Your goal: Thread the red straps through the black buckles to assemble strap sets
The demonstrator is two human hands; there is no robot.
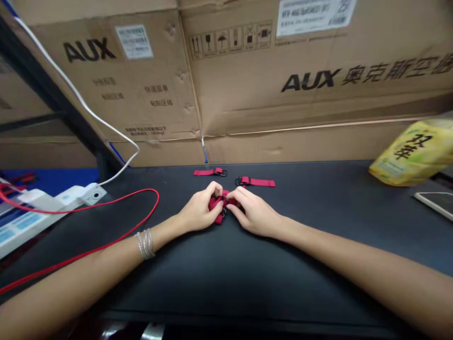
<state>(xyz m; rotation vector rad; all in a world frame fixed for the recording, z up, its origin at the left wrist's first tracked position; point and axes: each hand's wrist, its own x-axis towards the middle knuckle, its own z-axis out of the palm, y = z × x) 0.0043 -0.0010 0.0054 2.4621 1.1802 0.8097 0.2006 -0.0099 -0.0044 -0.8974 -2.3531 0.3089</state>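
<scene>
Close together at the middle of the dark table, my left hand (203, 208) and my right hand (254, 212) pinch a bunched red webbing strap (218, 218) with dark buckle hardware. Fingertips cover much of it, so its exact shape is hidden. A bracelet of several silvery strands (145, 244) circles my left wrist. Just beyond the hands lie two short red straps with dark rings: the left strap (205, 173) is behind my left hand, and the right strap (262, 182) is behind my right hand.
Large AUX cardboard boxes (240, 104) wall off the table's (226, 278) back edge. At left lie a white power strip (38, 219), a red cable (116, 238) and a white cord (78, 94). A yellow pouch (412, 153) and a phone-like slab (437, 203) rest at right.
</scene>
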